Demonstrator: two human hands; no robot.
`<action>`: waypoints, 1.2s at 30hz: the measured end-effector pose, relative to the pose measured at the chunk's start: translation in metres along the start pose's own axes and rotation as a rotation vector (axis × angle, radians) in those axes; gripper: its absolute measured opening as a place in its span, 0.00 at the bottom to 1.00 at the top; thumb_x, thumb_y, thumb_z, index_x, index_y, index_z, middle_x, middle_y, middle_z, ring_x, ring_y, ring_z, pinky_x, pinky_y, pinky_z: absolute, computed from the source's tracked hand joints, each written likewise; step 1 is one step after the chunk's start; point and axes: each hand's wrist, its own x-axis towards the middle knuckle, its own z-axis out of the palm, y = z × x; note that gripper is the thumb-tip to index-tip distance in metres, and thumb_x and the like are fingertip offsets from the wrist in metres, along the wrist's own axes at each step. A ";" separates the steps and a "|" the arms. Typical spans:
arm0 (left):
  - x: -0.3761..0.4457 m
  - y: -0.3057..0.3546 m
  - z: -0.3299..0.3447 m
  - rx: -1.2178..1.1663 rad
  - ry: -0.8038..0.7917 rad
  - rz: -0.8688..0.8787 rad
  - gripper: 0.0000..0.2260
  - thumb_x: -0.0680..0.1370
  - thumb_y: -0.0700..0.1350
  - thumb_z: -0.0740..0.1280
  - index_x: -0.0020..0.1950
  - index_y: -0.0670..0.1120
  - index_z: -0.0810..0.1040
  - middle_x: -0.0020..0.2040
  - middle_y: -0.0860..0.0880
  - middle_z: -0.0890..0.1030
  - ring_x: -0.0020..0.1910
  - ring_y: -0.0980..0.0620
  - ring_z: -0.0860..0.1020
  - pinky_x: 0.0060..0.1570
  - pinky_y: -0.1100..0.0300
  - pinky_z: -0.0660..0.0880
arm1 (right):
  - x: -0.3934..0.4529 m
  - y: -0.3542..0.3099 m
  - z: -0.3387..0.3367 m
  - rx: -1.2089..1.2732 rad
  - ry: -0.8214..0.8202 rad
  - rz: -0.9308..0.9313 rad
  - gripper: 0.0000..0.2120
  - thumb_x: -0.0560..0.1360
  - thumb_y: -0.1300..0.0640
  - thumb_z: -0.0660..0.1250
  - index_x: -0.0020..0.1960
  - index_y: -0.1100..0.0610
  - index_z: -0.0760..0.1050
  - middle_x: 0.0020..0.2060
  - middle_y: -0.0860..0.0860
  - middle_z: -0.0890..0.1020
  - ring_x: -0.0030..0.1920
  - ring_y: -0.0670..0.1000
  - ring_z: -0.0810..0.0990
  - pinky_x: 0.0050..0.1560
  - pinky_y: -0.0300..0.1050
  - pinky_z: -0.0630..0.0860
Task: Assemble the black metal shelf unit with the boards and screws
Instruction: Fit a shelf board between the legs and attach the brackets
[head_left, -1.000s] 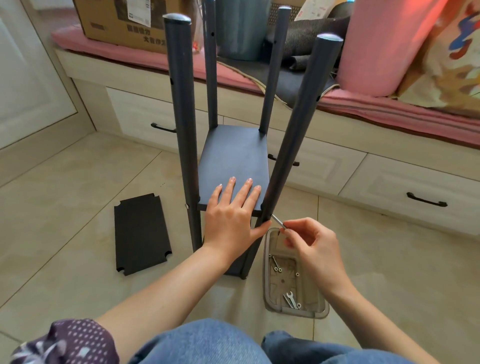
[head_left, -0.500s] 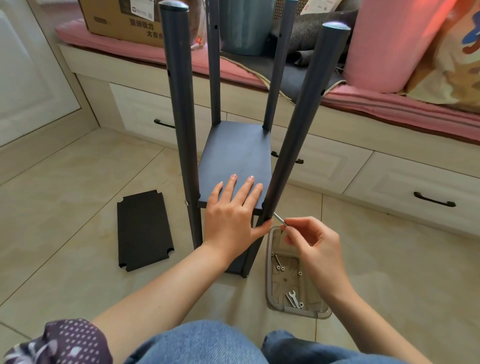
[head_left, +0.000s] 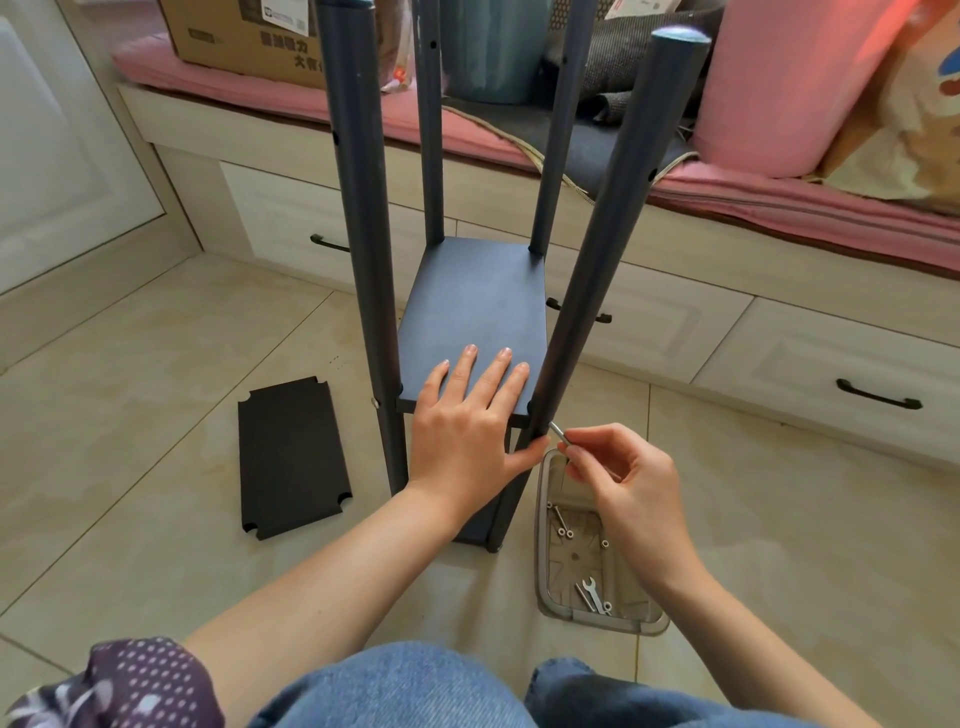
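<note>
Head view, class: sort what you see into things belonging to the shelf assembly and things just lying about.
Belongs to the job:
shelf frame
fitted board
spare board
screw
parts tray
small spanner

Just lying about:
cardboard box
pink cushion
grey blanket

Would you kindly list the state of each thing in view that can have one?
Left hand: flat, pressing the dark shelf board.
Right hand: pinching a silver screw at the near right grey pole.
Loose black board: flat on the floor, unfitted.
Clear plastic tray: open, holding screws and a wrench.
</note>
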 end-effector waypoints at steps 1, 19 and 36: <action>0.000 0.000 0.000 0.000 -0.006 -0.001 0.34 0.75 0.70 0.63 0.73 0.50 0.75 0.73 0.48 0.74 0.73 0.42 0.71 0.71 0.42 0.68 | 0.000 0.000 0.000 -0.003 -0.001 -0.003 0.06 0.75 0.64 0.71 0.49 0.55 0.82 0.42 0.47 0.85 0.44 0.47 0.85 0.46 0.42 0.82; -0.001 0.000 -0.001 -0.006 0.013 0.012 0.34 0.75 0.70 0.63 0.72 0.49 0.76 0.72 0.47 0.75 0.73 0.41 0.72 0.70 0.42 0.69 | 0.011 0.001 0.008 -0.045 0.010 -0.050 0.04 0.76 0.64 0.70 0.50 0.58 0.82 0.41 0.48 0.85 0.43 0.46 0.85 0.46 0.42 0.82; -0.001 0.000 -0.005 0.003 -0.003 0.008 0.34 0.75 0.69 0.62 0.73 0.48 0.75 0.73 0.47 0.75 0.73 0.41 0.71 0.71 0.43 0.68 | 0.014 0.004 0.008 -0.053 -0.012 -0.077 0.05 0.76 0.66 0.70 0.49 0.59 0.82 0.40 0.47 0.85 0.43 0.47 0.85 0.48 0.44 0.83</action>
